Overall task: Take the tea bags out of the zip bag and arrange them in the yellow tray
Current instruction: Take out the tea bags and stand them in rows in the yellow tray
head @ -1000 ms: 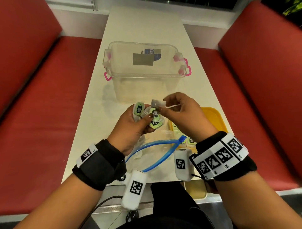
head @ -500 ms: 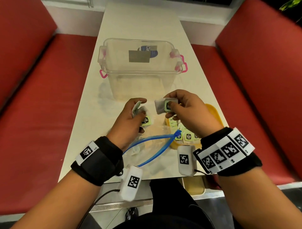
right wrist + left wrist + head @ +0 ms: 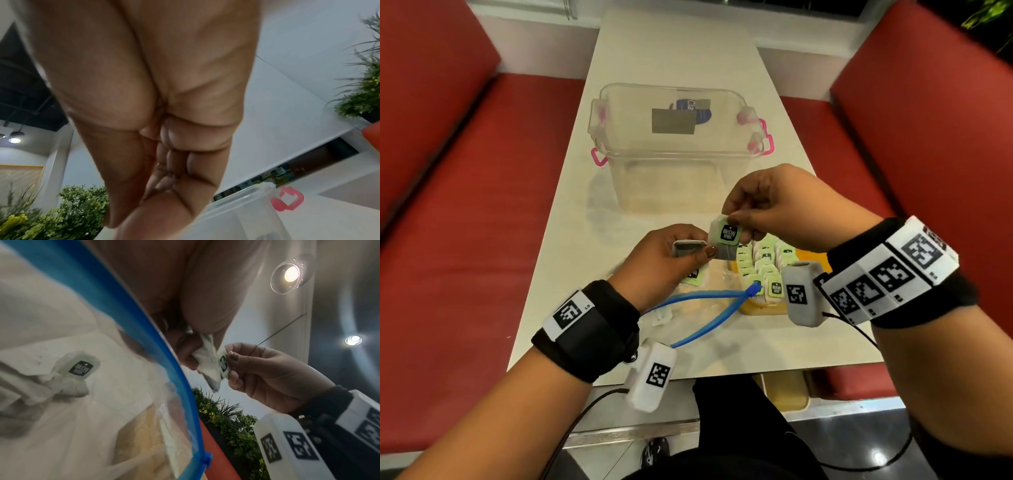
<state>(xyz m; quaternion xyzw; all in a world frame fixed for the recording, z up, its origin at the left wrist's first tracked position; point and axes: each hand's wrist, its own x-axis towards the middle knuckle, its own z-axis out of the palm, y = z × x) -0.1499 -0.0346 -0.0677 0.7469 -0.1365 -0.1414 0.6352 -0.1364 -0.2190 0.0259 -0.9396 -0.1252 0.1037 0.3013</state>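
Tea bag (image 3: 726, 240) pinched by right hand (image 3: 774, 205); left hand (image 3: 664, 260) grips more bags (image 3: 688, 247); next, lower it into tray (image 3: 756, 310) under right wrist.

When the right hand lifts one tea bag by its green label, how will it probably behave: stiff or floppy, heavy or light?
Probably floppy: the tea bag hangs limp below its label, pinched by the right hand. Likely very light, since a fingertip pinch carries it. Perhaps prone to tangling: the left hand grips other bags right beside it, so the strings may catch.
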